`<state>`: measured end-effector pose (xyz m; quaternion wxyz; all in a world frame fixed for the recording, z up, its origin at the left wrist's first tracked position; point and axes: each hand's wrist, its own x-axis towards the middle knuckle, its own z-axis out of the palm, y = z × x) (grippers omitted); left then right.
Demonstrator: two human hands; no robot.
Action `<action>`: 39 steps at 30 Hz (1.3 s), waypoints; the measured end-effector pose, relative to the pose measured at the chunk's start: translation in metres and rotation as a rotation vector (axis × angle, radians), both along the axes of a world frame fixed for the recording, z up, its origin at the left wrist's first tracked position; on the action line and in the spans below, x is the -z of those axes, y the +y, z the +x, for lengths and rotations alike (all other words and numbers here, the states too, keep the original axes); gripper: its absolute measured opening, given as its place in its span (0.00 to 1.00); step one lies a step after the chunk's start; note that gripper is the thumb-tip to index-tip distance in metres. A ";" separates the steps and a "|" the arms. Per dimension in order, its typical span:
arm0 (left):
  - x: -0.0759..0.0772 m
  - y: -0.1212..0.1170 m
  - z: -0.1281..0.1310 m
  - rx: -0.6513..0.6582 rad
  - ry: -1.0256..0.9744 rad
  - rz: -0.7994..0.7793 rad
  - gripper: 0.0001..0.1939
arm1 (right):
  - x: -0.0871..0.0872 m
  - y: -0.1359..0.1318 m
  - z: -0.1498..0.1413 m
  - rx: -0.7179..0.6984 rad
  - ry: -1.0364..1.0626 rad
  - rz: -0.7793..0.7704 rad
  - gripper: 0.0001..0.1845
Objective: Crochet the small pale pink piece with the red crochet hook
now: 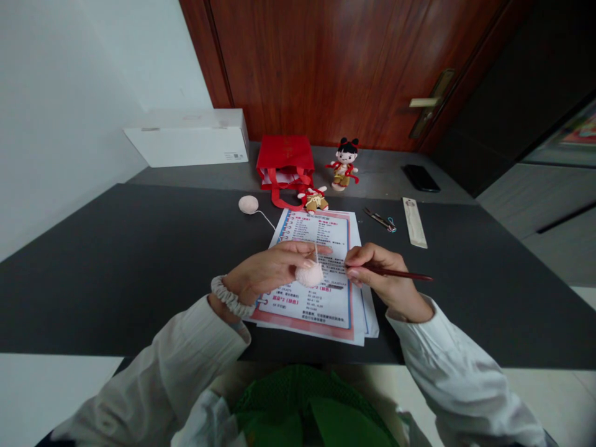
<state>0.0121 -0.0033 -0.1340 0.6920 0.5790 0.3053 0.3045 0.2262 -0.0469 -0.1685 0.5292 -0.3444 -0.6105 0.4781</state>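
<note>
My left hand is closed on a small pale pink crocheted piece, rounded in shape, with a strand of yarn rising to the fingers. Opposite it, my right hand pinches a crochet hook with a dark red-brown handle; its tip is hidden at the fingers, apart from the crocheted piece. Both hands are above printed pattern sheets. A pale pink yarn ball lies beyond my left hand, its strand trailing to the papers.
Behind the sheets are a red gift bag, a crocheted doll body and a finished doll. Small scissors, a pale flat packet and a black phone lie right. A white box stands back left.
</note>
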 end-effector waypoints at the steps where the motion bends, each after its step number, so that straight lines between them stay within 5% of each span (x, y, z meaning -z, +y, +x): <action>1: -0.002 -0.001 0.000 0.031 -0.019 -0.093 0.12 | 0.001 0.000 0.001 -0.018 0.022 -0.022 0.06; 5: -0.003 0.000 -0.001 0.095 -0.052 -0.337 0.13 | 0.003 0.002 0.001 -0.075 0.097 -0.086 0.08; 10: 0.004 0.003 -0.003 0.191 -0.087 -0.371 0.15 | 0.000 0.002 -0.002 -0.150 0.225 -0.172 0.08; 16: 0.007 0.003 0.000 0.078 -0.001 -0.088 0.02 | -0.003 0.003 -0.010 -0.193 0.372 -0.326 0.11; 23: 0.002 -0.001 0.009 -0.104 0.109 0.099 0.14 | -0.002 0.005 -0.010 0.050 0.096 -0.093 0.11; 28: 0.002 -0.004 0.013 -0.166 0.146 0.180 0.01 | 0.000 0.003 -0.011 0.111 -0.039 -0.007 0.09; 34: 0.002 -0.003 0.016 -0.232 0.188 0.311 0.09 | 0.000 -0.001 -0.014 0.211 -0.207 0.067 0.10; 39: 0.008 -0.007 0.021 -0.296 0.241 0.334 0.03 | 0.003 -0.002 -0.021 0.219 -0.405 0.286 0.06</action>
